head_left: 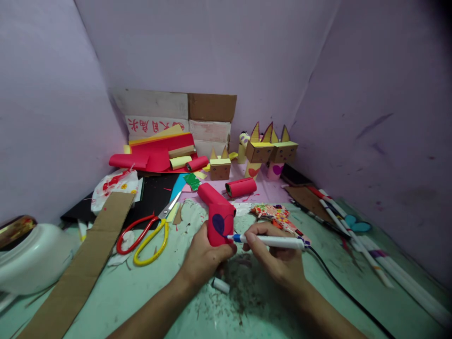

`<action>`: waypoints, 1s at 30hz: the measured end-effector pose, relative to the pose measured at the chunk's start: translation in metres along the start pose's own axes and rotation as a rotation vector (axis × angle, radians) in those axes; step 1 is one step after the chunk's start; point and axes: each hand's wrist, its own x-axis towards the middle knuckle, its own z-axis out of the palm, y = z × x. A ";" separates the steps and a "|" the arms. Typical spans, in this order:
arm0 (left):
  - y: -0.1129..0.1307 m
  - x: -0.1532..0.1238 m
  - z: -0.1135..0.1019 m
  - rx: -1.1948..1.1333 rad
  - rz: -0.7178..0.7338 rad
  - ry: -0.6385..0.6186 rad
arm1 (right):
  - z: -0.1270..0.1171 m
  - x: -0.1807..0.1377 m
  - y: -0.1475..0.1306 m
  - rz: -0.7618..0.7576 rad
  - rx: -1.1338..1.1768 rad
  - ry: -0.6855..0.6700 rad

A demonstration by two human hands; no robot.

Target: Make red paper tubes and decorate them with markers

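My left hand (206, 256) is closed around a red paper-covered tube (216, 216), held upright with a heart outline on its side. The heart's left half is filled dark purple-blue; its right half is outline only. My right hand (275, 252) grips a white marker (278, 241) with a blue collar, its tip touching or very near the heart's lower part. Just behind the held tube lies another red tube (212, 195), partly hidden. A small whitish cylinder (221, 285), perhaps the marker's cap, lies on the table below my hands.
Red-and-yellow-handled scissors (164, 214) and a long cardboard strip (95, 254) lie left, by a white pot-like vessel (35, 254). Behind stand cardboard cat-eared figures (259, 151) and a red roll (241, 187). Several markers (339, 216) and a black cord (339, 282) are right.
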 end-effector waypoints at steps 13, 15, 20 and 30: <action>0.001 0.000 -0.001 0.008 0.008 -0.001 | -0.001 0.001 -0.003 -0.024 -0.004 -0.003; 0.002 -0.001 0.000 0.007 0.008 0.007 | -0.001 -0.001 -0.001 -0.012 0.000 -0.015; 0.002 -0.002 0.000 -0.001 0.007 -0.006 | 0.000 -0.002 0.000 -0.017 0.000 -0.018; 0.001 0.000 -0.001 -0.005 0.016 -0.006 | 0.000 0.000 -0.002 -0.001 -0.005 -0.015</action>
